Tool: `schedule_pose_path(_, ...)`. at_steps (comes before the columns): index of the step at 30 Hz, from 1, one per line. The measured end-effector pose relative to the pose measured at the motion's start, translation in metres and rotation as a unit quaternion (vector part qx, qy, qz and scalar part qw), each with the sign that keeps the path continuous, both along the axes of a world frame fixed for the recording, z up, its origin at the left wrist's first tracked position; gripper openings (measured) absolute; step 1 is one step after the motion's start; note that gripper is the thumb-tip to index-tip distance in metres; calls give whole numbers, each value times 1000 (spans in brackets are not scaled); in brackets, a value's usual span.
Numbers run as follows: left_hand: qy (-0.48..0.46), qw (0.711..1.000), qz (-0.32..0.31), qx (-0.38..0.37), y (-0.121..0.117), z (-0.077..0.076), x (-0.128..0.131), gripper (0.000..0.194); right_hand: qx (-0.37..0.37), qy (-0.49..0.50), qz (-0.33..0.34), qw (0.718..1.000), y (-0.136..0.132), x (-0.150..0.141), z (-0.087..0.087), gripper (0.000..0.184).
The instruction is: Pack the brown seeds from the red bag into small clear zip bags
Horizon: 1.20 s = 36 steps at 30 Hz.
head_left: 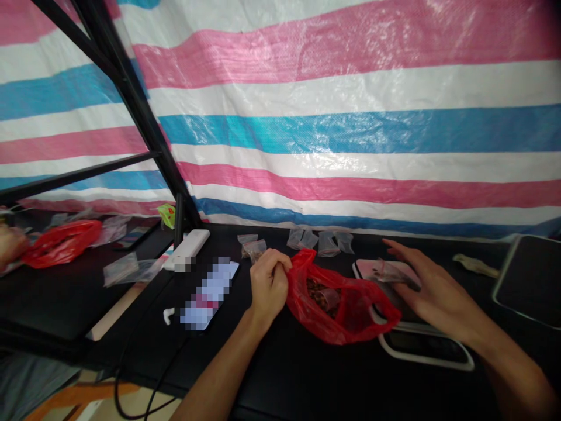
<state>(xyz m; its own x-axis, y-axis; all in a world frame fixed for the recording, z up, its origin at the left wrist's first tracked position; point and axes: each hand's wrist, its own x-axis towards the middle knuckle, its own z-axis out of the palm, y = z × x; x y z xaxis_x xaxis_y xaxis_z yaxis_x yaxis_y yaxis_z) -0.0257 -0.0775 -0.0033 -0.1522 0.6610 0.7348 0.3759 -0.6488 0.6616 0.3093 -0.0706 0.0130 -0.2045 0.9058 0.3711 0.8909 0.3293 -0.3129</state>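
My left hand [268,283] is closed on the left rim of a red plastic bag [357,307]. Inside that bag lie small brown pieces [314,290], with a small clear scoop or cup [331,298] among them. My right hand [432,292] reaches over a digital scale [438,346], fingers stretched out and apart. Between its thumb and fingers, a small clear bag [388,272] rests over the scale's shiny plate; whether the thumb touches it I cannot tell. The red bag overlaps the scale's left side.
Small clear bags [326,242] lie along the back, two filled ones [256,248] farther left. A phone [210,295], white earbud [168,316] and white power strip [188,248] are left. A dark tablet-like object [530,280] stands right. Another person's hand [11,241] is by another red bag [65,240].
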Motion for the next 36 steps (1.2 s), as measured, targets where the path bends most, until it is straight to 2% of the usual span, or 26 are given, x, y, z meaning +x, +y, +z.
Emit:
schedule_pose_path(6, 3, 1000, 7, 1, 0, 0, 0, 33, 8, 70, -26, 997, -2, 2, 10, 58)
schedule_pose_path(11, 0, 1000, 7, 3, -1, 2, 1, 32, -10, 68, -17, 997, -2, 3, 9, 48)
schedule_pose_path(18, 2, 1000, 10, 1, -1, 1, 1, 33, -42, 39, -7, 998, 0, 4, 5, 61)
schedule_pose_path(23, 1, 1000, 9, 1, -1, 1, 0, 33, -61, 28, -4, 998, 0, 6, 0, 63)
schedule_pose_path(32, 5, 1000, 10, 7, -1, 2, 1, 33, -70, -1, 9, 998, 5, 16, -21, 73)
schedule_pose_path(36, -1, 1000, 3, 6, -2, 1, 1, 33, -69, 34, 8, 997, 11, 17, -23, 67)
